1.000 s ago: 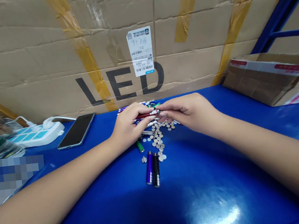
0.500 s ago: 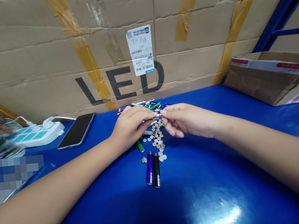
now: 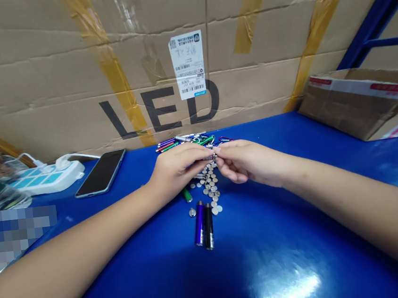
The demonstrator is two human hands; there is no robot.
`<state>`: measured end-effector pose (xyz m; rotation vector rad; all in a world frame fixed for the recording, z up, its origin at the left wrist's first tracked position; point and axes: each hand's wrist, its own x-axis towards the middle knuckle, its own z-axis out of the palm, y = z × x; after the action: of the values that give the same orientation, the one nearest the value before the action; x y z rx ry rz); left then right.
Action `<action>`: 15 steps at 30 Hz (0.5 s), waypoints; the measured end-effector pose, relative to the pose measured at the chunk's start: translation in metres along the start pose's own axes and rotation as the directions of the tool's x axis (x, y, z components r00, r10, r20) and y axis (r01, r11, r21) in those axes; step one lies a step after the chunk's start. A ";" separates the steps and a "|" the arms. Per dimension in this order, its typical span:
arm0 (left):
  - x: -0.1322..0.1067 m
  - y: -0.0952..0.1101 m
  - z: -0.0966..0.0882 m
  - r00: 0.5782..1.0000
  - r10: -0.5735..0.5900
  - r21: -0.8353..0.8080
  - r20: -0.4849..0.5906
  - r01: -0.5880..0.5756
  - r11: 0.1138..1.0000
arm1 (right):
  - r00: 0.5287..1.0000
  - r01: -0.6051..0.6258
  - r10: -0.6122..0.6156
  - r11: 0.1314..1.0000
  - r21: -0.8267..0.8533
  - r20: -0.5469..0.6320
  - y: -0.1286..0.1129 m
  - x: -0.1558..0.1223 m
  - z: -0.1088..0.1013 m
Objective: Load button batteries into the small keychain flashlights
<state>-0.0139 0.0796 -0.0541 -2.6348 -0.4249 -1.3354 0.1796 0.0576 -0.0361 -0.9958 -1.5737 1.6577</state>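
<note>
My left hand [image 3: 176, 170] is closed round a small pen-shaped light, mostly hidden in its fingers, with only the silver end showing at the fingertips. My right hand [image 3: 243, 161] pinches something tiny at that end; thumb and forefinger meet there. Both hands hover over a scatter of several silver button cells [image 3: 210, 185] on the blue table [image 3: 267, 255]. A blue tube [image 3: 199, 223] and a black tube [image 3: 208, 226] lie side by side nearer me. A green tube [image 3: 187, 195] peeks out under my left hand. More coloured pen lights [image 3: 191, 141] are piled behind the hands.
A big cardboard box marked LED [image 3: 155, 68] walls off the back. A black phone [image 3: 101, 172] and a white power strip [image 3: 47, 177] lie at the left. A smaller taped carton [image 3: 357, 99] sits at the right by a blue rack post [image 3: 370, 22].
The red pen light shown one second ago is now buried in my left fist. My right hand has opened from a full grip into a fingertip pinch at the light's end.
</note>
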 end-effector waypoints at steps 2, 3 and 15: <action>0.001 0.001 -0.001 1.000 -0.016 0.014 0.004 0.016 1.000 | 1.000 0.005 -0.005 1.000 0.023 -0.008 0.000 0.000 0.001; 0.001 0.002 -0.001 0.999 -0.034 0.015 0.007 0.034 0.999 | 1.000 0.006 -0.006 0.999 0.032 -0.014 0.001 0.000 0.002; 0.009 0.010 0.002 0.941 -0.338 -0.030 0.009 0.338 0.940 | 0.921 0.291 -0.390 0.655 -0.698 0.019 0.005 -0.002 -0.006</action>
<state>-0.0042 0.0718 -0.0477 -2.6765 -0.9003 -1.4368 0.1859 0.0586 -0.0405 -1.0345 -2.1865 0.7012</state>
